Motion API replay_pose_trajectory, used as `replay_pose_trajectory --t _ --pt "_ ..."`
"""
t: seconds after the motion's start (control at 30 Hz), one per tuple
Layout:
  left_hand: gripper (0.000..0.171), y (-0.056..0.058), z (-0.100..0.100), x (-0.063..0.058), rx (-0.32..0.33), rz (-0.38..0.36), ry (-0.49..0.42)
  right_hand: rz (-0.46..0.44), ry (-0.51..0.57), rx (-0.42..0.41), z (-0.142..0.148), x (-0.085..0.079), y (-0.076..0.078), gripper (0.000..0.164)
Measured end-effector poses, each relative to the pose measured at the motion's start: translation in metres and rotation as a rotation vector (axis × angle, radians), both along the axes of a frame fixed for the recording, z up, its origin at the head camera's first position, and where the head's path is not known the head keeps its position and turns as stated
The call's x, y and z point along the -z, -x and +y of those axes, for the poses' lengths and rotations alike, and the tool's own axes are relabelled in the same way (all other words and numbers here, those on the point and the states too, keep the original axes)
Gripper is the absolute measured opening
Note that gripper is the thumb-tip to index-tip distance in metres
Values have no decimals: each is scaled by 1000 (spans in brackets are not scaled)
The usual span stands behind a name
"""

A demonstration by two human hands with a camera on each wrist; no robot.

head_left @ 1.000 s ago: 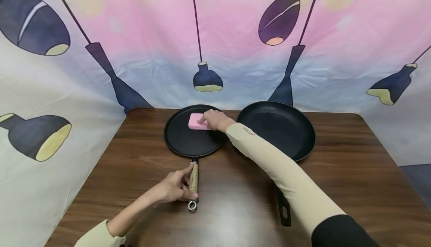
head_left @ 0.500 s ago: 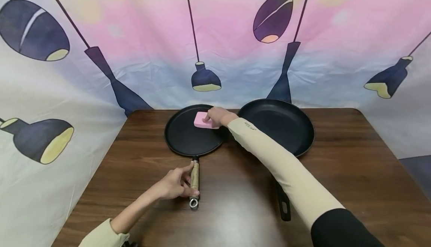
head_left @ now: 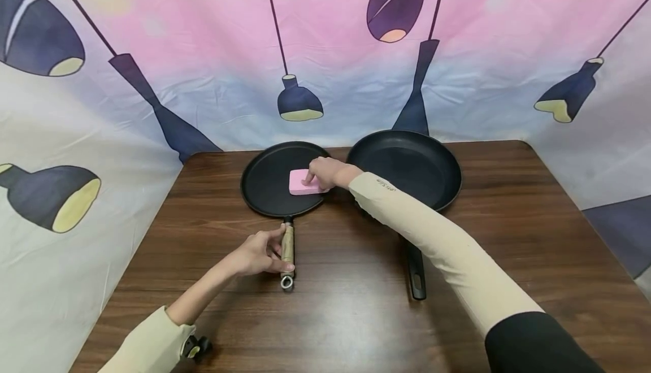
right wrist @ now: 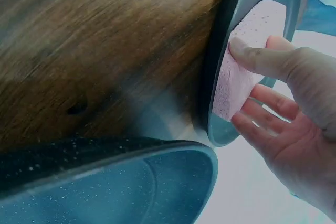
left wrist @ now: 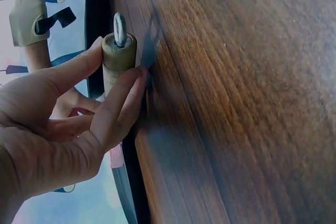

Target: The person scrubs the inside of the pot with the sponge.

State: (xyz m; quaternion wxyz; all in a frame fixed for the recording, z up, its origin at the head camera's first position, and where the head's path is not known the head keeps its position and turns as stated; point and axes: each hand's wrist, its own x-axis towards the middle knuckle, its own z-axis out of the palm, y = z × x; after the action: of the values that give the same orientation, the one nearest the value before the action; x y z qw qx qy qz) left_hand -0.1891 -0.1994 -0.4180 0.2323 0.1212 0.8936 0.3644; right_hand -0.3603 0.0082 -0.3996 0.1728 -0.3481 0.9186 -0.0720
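Note:
A flat black crepe pan (head_left: 267,183) lies at the back of the table, its wooden handle (head_left: 287,246) pointing toward me. My left hand (head_left: 256,253) holds that handle between thumb and fingers; the left wrist view shows the metal ring (left wrist: 120,29) at its end. On the pan's right part is a pink sponge (head_left: 300,182), porous in the right wrist view. My right hand (head_left: 328,173) grips the sponge from its right side, with the thumb (right wrist: 257,59) on one face and the other fingers partly behind it.
Just right of the crepe pan stands a deeper black frying pan (head_left: 407,164), its black handle (head_left: 417,274) toward me and partly under my right sleeve. The wooden table (head_left: 335,328) ends at a printed cloth backdrop (head_left: 229,96).
My right hand has slid the sponge a little rightward and toward me across the crepe pan. The left hand keeps its hold on the handle. The head view has tilted down slightly.

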Motion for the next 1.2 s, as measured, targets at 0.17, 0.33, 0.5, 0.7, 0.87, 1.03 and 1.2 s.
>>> replay_pose_trajectory --t 0.17,0.33,0.5,0.7,0.87,1.03,1.2 --pt "101 -7 -3 2 -26 -9 -36 -17 18 23 -2 0 6 49" --pt "102 -15 -1 4 -23 1 -38 31 15 67 0 4 16 50" --pt "101 -20 1 4 15 44 -26 -10 65 98 0 7 22 52" --pt "101 -15 3 1 4 64 12 -19 67 129 -2 4 20 50" --pt "102 -10 1 2 5 60 32 9 62 92 -2 6 15 50" --pt "101 -3 4 -2 -21 128 202 104 146 96 14 -2 12 66" --pt "90 3 10 -10 -1 195 378 221 218 187 57 -28 15 70"
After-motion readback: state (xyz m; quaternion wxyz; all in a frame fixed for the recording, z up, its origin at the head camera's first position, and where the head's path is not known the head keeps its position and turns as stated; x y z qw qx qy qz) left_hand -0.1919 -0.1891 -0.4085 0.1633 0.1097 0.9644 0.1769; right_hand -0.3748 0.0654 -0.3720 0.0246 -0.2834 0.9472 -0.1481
